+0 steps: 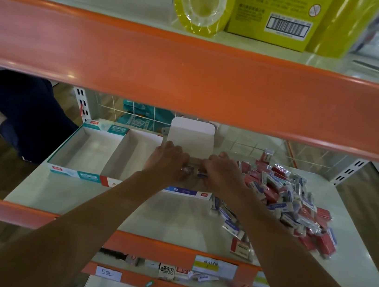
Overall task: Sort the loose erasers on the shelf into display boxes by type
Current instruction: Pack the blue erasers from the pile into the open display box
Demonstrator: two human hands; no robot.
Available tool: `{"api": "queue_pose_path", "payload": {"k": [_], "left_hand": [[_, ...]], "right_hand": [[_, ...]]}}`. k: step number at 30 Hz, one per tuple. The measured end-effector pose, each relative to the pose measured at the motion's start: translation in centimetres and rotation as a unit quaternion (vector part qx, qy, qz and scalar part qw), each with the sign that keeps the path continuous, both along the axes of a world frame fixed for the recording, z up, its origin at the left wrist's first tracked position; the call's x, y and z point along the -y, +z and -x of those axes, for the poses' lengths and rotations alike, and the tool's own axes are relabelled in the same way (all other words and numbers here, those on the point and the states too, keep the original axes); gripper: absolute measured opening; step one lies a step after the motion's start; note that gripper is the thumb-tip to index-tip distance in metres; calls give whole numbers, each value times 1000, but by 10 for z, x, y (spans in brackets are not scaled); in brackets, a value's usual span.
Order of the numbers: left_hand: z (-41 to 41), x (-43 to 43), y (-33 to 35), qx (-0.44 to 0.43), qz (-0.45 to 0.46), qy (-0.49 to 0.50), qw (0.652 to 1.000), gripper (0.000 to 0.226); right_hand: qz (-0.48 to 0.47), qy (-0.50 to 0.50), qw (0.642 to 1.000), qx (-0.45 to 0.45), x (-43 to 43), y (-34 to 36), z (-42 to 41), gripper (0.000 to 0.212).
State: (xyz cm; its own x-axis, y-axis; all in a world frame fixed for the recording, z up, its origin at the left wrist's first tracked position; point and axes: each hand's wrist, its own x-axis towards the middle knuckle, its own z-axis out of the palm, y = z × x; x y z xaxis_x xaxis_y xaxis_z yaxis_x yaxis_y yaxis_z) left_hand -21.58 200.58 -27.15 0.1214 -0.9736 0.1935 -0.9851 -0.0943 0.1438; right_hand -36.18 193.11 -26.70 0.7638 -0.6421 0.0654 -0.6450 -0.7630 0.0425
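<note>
**Entry: eraser sorting, judged at an early stage.**

- Teal-and-white open cardboard display box (85, 150): seen empty.
- Red-fronted white cardboard display box (130, 157), touching it on the right: seen empty.
- Blue-fronted display box with upright white lid flap (191, 138): interior hidden by the hands.
- Short row of blue-wrapped erasers (194, 172): held over that box, clamped between the curled fingers of the left hand (168, 162) and the right hand (224, 172).
- Heap of loose red-wrapped and blue-and-white-wrapped erasers (291, 206): left unsorted on the cream metal shelf (102, 204), just right of the boxes. Most of the work is judged outstanding.
- Surroundings: orange-edged upper shelf (193, 75), by which access from above is narrowed; yellow tape roll (203, 4) on it; person in dark clothing (17, 114) behind the rack.
</note>
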Motion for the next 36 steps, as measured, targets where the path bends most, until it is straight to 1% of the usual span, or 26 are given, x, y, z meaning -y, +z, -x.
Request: {"api": "queue_pose_path", "payload": {"k": [4, 8, 10, 13, 18, 23, 31, 36], "left_hand": [[-1, -1, -1, -4, -9, 3, 1000, 30], [0, -3, -1, -61, -25, -14, 998, 29], [-2, -5, -1, -89, -19, -22, 996, 27], [-4, -6, -1, -108, -14, -13, 994, 23], [-1, -6, -1, -99, -9, -12, 995, 22], [-1, -4, 0, -97, -14, -6, 995, 19], [0, -5, -1, -111, -22, 1, 994, 22], [0, -4, -1, -110, -32, -3, 993, 15]], "right_hand": [[-6, -4, 1000, 1, 0, 0, 0, 24], [-3, -3, 1000, 1, 1, -1, 2, 25], [-6, -2, 1000, 4, 0, -2, 3, 27], [-11, -8, 1000, 8, -1, -3, 4, 25], [-13, -12, 1000, 25, -1, -3, 5, 22], [-9, -8, 1000, 21, -2, -1, 6, 20], [7, -12, 999, 31, -4, 0, 4, 17], [-2, -14, 999, 46, -4, -2, 5, 18]]}}
